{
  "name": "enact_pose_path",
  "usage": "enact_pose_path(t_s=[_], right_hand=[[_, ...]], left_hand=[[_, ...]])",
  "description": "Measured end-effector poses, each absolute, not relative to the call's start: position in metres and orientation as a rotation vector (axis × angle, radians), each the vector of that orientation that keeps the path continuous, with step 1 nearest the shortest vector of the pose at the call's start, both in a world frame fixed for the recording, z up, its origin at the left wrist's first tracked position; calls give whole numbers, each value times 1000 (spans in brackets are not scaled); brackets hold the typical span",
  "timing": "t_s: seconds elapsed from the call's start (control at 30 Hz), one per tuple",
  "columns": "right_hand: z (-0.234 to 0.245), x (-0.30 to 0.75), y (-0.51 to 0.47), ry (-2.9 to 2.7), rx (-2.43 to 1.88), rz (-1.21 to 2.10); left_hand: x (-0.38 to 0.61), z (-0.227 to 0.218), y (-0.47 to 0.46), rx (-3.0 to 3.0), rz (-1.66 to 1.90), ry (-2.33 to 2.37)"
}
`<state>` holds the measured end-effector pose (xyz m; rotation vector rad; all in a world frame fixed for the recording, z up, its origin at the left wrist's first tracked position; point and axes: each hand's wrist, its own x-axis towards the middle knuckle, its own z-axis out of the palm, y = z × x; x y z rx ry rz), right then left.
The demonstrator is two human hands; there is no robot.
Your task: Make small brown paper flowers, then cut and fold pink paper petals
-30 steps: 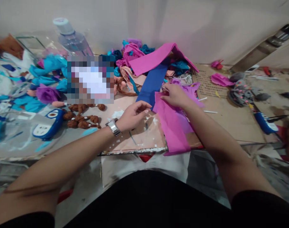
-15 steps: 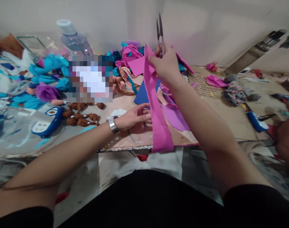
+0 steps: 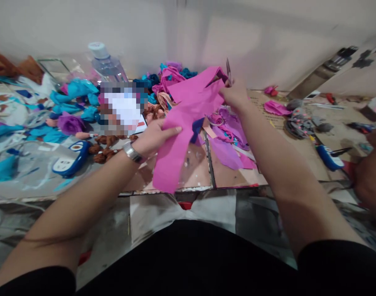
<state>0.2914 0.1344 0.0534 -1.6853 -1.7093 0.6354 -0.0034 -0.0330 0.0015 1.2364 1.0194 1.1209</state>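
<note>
A long bright pink strip point(image 3: 175, 123), crepe paper or thin cloth, stretches between my hands over the table. My left hand point(image 3: 154, 137), with a metal watch on its wrist, pinches the strip under its thumb, and one end hangs toward the table's front edge. Farther back, my right hand point(image 3: 235, 94) grips the other end of the strip together with a pair of scissors point(image 3: 228, 72), whose blades point up. Most of the scissors' handles are hidden by the fingers. Below the strip a dark blue piece point(image 3: 196, 129) partly shows.
A clear bottle point(image 3: 109, 68) stands behind blue and purple scraps at the left. Brown knotted bundles point(image 3: 105, 154) and a blue-white case point(image 3: 71, 159) lie nearby. Purple sheets point(image 3: 225, 152) lie centre-right. A grey pincushion point(image 3: 300, 123) sits farther right, near another person's hand point(image 3: 370, 172).
My left hand has risen and closed on the pink strip. The right hand has lowered and shifted right with the scissors. The strip now slants leftward instead of hanging down.
</note>
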Motion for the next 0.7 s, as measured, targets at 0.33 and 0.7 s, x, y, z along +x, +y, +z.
enact_pose_path(t_s=[0.33,0.7], right_hand=[[28,346,77,-1617,-1769,990],[7,322,58,-2196,-1570,128]], left_hand=[[-51,64,-15,1259,1025,1347],[-28,51,-34,830,1169,1051]])
